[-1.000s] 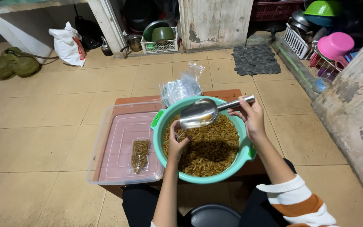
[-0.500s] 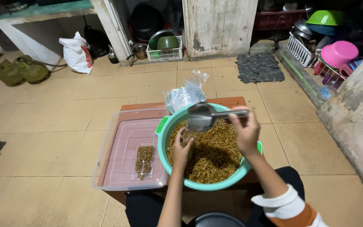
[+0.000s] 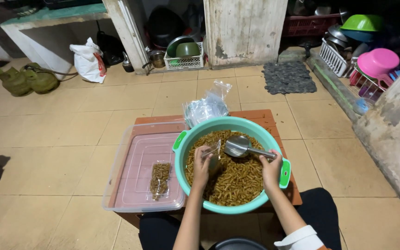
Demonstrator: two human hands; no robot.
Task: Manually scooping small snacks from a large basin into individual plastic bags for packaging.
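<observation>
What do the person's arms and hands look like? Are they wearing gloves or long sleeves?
No gloves: the left hand and the right hand are both bare, and I can see no rings or watch. The left forearm is bare all the way to the picture's bottom edge. The right forearm is bare too, up to a pushed-up white sleeve with a thin orange stripe at its edge.

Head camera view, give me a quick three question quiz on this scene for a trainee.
1. True or false: the right hand holds a metal scoop over the green basin.
2. What does the left hand hold? A) clear small bag B) knife C) cup
3. Fill in: one filled packet lies in the clear ____ beside the basin.

Key: 1 true; 2 A; 3 container.
</observation>
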